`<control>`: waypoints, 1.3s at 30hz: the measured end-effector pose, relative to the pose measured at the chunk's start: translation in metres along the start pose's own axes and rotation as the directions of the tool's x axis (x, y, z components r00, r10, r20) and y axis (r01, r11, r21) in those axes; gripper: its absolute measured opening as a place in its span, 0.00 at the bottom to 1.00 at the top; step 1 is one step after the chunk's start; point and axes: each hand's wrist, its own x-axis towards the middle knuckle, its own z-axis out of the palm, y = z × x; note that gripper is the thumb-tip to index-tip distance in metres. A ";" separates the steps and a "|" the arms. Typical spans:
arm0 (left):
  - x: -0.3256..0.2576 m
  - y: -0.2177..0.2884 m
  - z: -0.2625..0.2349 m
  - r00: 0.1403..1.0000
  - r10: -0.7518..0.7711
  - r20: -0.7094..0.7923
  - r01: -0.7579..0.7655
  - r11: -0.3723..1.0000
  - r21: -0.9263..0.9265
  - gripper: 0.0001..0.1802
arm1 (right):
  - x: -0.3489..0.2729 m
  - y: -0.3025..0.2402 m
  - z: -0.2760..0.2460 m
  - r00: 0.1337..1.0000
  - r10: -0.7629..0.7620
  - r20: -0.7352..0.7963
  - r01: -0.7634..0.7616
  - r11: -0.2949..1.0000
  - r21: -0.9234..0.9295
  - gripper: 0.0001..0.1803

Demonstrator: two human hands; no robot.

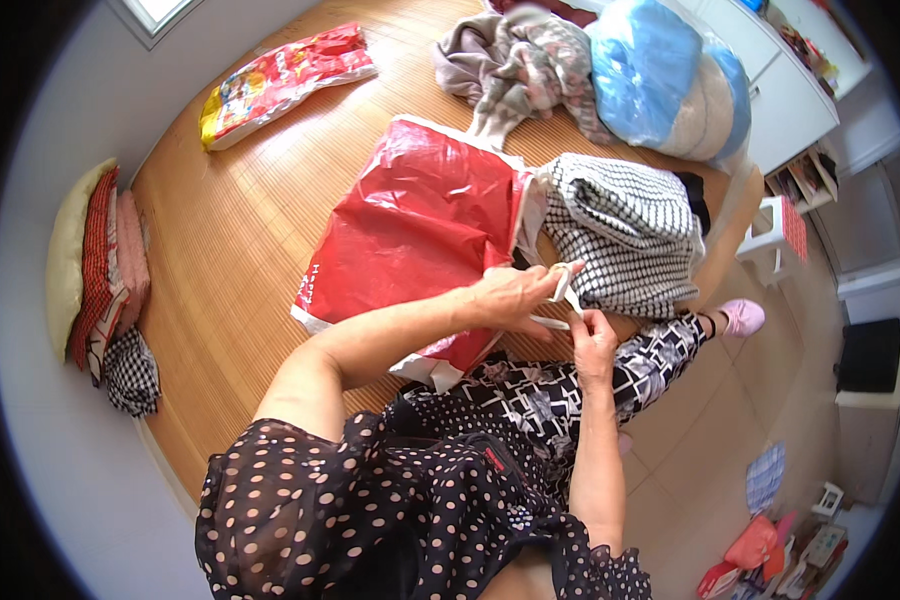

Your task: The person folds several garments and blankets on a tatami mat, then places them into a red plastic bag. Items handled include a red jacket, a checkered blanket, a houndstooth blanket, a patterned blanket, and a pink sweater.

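Note:
A white cord is stretched between my two hands, looped near the fingertips. My left hand is closed on the loop, and my right hand pinches the cord just beside it. A large red plastic bag with white edges lies flat under my left forearm. At its right edge sits a folded black-and-white checked cloth, just beyond my hands. Where the cord's far ends run is hidden by my fingers.
Behind lie a crumpled grey-pink blanket and a blue bundle in clear plastic. A red-yellow plastic package rests at the back left. Cushions and folded textiles line the left wall. A white stool stands right.

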 end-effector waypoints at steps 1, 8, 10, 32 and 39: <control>0.001 -0.005 -0.002 0.998 0.016 0.067 -0.020 0.999 0.045 0.56 | -0.001 -0.003 0.005 0.988 -0.148 -0.041 0.141 0.980 -0.139 0.11; 0.027 -0.025 0.010 0.995 -0.008 0.100 0.011 1.000 -0.029 0.19 | 0.012 -0.050 0.025 0.812 -0.565 -0.145 0.508 0.807 -0.300 0.04; 0.025 -0.046 0.018 0.992 0.066 0.106 -0.056 0.994 -0.093 0.15 | 0.022 -0.040 0.023 0.692 -0.711 -0.120 0.652 0.688 -0.317 0.15; 0.031 -0.029 -0.049 0.868 -0.269 0.417 0.440 0.806 -0.396 0.18 | 0.040 -0.004 0.062 0.929 -0.362 -0.081 0.364 0.848 0.386 0.28; 0.008 -0.041 -0.060 0.889 -0.157 0.430 0.329 0.872 -0.363 0.16 | 0.060 0.017 0.112 0.873 -0.472 0.122 0.477 0.879 -0.011 0.20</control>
